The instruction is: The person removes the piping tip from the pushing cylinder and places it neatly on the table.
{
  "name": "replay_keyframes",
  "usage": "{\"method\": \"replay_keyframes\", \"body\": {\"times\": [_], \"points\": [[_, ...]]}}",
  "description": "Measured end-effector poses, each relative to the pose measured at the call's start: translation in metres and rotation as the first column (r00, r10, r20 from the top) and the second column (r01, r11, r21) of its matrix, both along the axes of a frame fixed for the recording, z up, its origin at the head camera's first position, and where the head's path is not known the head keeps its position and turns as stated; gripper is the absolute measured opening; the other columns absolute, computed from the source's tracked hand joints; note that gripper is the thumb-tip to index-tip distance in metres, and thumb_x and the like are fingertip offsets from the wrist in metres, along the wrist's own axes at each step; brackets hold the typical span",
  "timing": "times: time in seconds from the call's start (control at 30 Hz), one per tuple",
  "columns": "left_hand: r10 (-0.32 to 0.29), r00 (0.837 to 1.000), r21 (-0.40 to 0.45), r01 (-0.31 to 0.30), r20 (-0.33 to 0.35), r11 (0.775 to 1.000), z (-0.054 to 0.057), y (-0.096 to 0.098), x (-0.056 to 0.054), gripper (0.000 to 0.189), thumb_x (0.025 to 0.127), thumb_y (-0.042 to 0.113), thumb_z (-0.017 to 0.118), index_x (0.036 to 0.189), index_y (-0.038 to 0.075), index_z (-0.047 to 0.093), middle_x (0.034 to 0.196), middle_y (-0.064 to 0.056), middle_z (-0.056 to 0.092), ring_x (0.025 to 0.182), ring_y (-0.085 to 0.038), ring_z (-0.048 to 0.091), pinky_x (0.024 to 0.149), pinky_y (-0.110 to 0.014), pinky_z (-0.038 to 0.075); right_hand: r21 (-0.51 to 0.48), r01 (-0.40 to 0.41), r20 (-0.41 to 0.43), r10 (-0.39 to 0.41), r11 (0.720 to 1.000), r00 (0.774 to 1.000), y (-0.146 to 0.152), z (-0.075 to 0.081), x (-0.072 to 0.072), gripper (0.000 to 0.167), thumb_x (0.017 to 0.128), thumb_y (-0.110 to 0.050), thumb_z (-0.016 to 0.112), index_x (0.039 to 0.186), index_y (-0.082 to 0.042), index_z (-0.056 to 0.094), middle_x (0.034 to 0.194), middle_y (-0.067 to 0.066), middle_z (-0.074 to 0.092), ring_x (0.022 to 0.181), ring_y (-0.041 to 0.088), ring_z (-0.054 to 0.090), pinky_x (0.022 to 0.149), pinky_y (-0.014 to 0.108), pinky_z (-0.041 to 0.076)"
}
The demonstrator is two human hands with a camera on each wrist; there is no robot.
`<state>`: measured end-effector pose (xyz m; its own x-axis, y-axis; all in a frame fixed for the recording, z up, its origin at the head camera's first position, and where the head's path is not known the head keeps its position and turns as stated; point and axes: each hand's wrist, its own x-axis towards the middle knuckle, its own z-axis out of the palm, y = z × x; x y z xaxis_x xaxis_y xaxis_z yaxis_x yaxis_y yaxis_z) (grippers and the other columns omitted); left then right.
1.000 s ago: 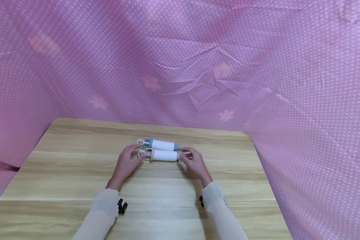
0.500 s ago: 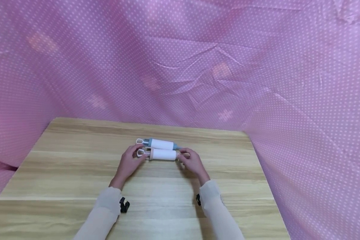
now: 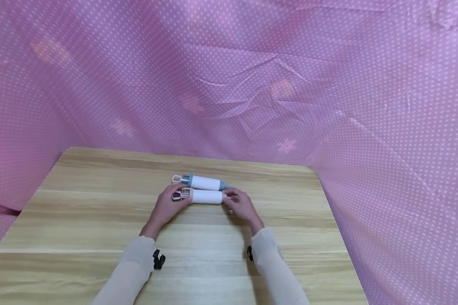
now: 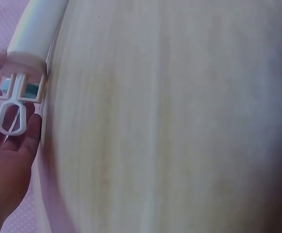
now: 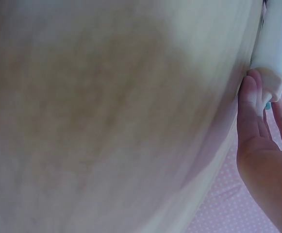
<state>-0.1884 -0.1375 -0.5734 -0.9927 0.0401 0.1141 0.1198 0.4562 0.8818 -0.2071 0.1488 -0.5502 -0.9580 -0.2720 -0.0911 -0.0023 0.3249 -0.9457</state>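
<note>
Two syringe-shaped dispensers lie side by side on the wooden table (image 3: 110, 212), their ring handles to the left. The nearer pink syringe (image 3: 207, 196) has a white barrel and pale pink ends; the blue syringe (image 3: 205, 183), with a thin tip, lies just behind it. My left hand (image 3: 168, 206) grips the pink syringe's collar, thumb in front and fingers behind. In the left wrist view its white ring handle (image 4: 12, 118) sits above the palm. My right hand (image 3: 242, 206) pinches the nozzle end (image 5: 268, 83), partly hidden by the fingers.
Pink dotted cloth (image 3: 229, 84) hangs behind the table and along both sides. A black clip (image 3: 158, 259) is at the left cuff, and another black clip (image 3: 250, 253) at the right cuff.
My left hand has slid right, from the ring handle to the pink syringe's collar. My right hand has closed in on the nozzle end. Both syringes appear slightly further left in view.
</note>
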Motion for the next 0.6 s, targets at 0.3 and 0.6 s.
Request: {"method": "replay_keyframes", "body": {"times": [0.3, 0.6], "points": [[-0.034, 0.999, 0.018, 0.034, 0.003, 0.999, -0.001, 0.0031, -0.0003, 0.055, 0.087, 0.033, 0.081, 0.132, 0.01, 0.061, 0.13, -0.016, 0.062, 0.117, -0.034, 0.057, 0.102, -0.055, 0.045, 0.012, 0.001, -0.009, -0.001, 1.0, 1.0, 0.0004, -0.0028, -0.0014, 0.028, 0.099, -0.011, 0.066, 0.123, 0.004, 0.062, 0.117, 0.022, 0.067, 0.089, 0.028, 0.072, 0.073, 0.035, 0.06], [-0.037, 0.999, 0.01, 0.037, 0.008, 0.999, 0.0006, 0.0043, 0.0013, 0.049, 0.086, 0.031, 0.083, 0.126, 0.012, 0.064, 0.117, -0.014, 0.067, 0.1, -0.029, 0.061, 0.087, -0.045, 0.05, -0.032, 0.021, 0.002, -0.021, 0.999, 1.0, -0.0038, -0.0086, -0.0036, 0.025, 0.098, -0.006, 0.067, 0.119, 0.006, 0.062, 0.114, 0.023, 0.066, 0.088, 0.034, 0.072, 0.074, 0.04, 0.062]]}}
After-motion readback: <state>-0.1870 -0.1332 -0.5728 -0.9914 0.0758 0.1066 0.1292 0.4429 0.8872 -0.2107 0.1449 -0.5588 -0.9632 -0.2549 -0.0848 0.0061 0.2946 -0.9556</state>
